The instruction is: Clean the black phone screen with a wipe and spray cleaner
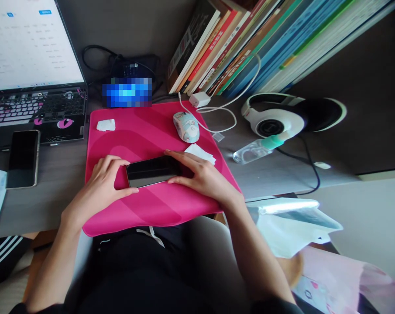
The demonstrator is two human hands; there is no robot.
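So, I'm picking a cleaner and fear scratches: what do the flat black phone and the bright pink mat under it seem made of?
The flat black phone, pinched between the left hand and the right hand, looks glass-fronted and glossy: it mirrors pale light. The bright pink mat looks like matte cloth, perhaps over soft rubber: no glare, rounded corners.

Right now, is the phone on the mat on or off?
Off, apparently: the phone shows a black screen with only reflections, flat on the pink mat, held by left hand and right hand.
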